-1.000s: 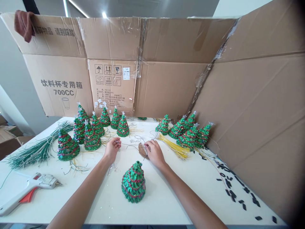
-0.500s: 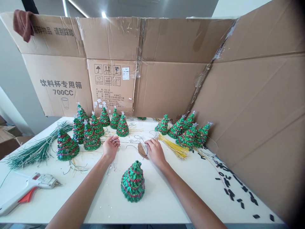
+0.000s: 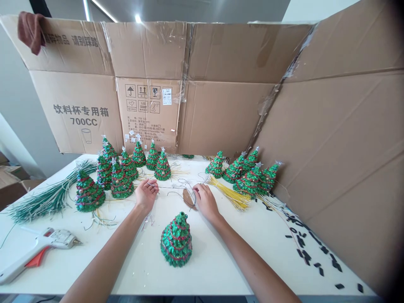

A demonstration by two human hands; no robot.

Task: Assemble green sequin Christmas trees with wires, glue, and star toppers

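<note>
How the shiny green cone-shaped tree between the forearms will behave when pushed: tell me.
The shiny green cone-shaped tree probably slides before tipping, its base being wider than its top. Its bumpy, layered surface likely resists slipping. Standing upright, it seems unlikely to roll.

Single wide view from the person's head, near, above and behind the left hand [image 3: 147, 196] and right hand [image 3: 205, 200], facing forward and down across white tabletop [image 3: 214, 273], cardboard partition [image 3: 227, 113] beyond them.

Hands [image 3: 146, 196] [image 3: 206, 201] slightly farther apart
</note>
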